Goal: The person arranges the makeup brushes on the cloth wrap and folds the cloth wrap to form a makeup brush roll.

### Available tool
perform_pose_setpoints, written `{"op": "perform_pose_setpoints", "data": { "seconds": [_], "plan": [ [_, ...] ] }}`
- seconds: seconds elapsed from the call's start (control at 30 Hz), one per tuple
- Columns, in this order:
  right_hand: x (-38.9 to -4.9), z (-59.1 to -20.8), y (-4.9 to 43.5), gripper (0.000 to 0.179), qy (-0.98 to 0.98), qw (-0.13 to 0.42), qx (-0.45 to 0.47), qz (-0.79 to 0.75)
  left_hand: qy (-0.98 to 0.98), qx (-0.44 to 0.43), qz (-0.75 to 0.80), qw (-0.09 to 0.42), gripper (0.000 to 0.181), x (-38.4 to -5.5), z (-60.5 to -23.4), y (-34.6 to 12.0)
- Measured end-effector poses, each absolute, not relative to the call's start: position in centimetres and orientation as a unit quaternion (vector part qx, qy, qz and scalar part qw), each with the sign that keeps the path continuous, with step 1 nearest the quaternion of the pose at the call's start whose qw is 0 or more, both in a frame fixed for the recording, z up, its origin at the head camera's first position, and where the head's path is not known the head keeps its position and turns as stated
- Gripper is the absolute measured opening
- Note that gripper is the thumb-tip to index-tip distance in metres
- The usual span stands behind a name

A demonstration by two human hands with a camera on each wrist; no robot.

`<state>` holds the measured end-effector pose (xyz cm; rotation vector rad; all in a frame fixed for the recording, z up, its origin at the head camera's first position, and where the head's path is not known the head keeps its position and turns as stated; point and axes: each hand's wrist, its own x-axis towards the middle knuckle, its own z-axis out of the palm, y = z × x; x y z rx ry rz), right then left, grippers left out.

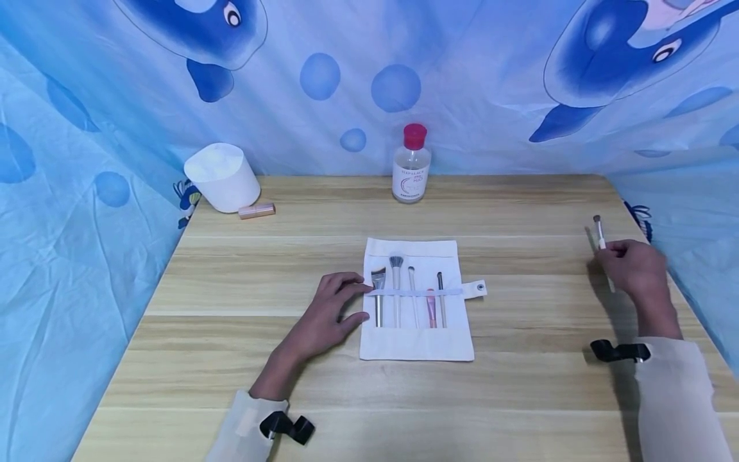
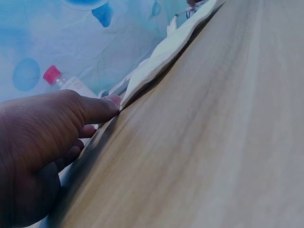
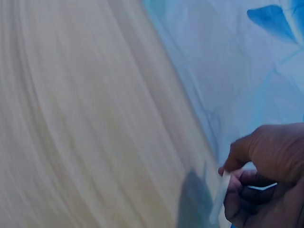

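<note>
My right hand [image 1: 634, 266] pinches a small makeup brush [image 1: 598, 232] by its white handle, dark bristles pointing up, over the table's right side. In the right wrist view the white handle [image 3: 219, 202] shows between thumb and fingers. At the middle lies a white fabric brush case [image 1: 416, 346], unrolled flat, with several brushes tucked under its elastic band. Among them are a wide brush [image 1: 396, 276] and a short pink one [image 1: 431, 308]. My left hand [image 1: 330, 313] rests at the case's left edge, fingers loosely bent. Its thumb [image 2: 102, 108] touches that edge in the left wrist view.
A clear bottle [image 1: 411, 173] with a red cap stands at the back. Back left are a white cylindrical container [image 1: 224, 179] and a small rose-gold tube [image 1: 256, 211] beside it. A blue dolphin-print curtain [image 1: 369, 83] borders the wooden table [image 1: 231, 359] behind and at the sides.
</note>
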<state>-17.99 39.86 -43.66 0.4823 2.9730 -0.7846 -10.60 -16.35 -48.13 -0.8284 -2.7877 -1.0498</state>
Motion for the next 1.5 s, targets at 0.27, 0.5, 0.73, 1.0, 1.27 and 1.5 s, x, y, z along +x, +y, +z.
{"op": "perform_pose_setpoints", "data": {
  "seconds": [0.27,0.5,0.73,1.0,1.27,1.5],
  "plan": [
    [-17.8,-42.6,36.3,0.051,0.952,-0.034,0.08,-0.294,-0.901,-0.271,-0.339,0.027,0.045,-10.7,-48.4,-16.4],
    [-17.2,-41.5,32.3,0.046,0.935,-0.04,0.012,-0.353,-0.9,-0.272,-0.34,0.028,0.045,-10.8,-48.5,-16.3],
    [-17.1,-40.6,27.9,0.037,0.904,-0.03,-0.032,-0.425,-0.9,-0.272,-0.34,0.024,0.045,-10.8,-48.4,-16.4],
    [-17.4,-41.0,23.5,0.029,0.83,0.001,-0.089,-0.551,-0.899,-0.271,-0.342,0.022,0.045,-10.8,-48.4,-16.4],
    [-18.0,-43.2,20.6,0.03,0.808,0.004,-0.094,-0.582,-0.898,-0.272,-0.346,0.017,0.045,-10.8,-48.3,-16.4],
    [-18.7,-44.8,19.4,0.031,0.803,0.023,-0.094,-0.588,-0.899,-0.271,-0.344,0.021,0.046,-10.9,-48.3,-16.4]
  ]
}}
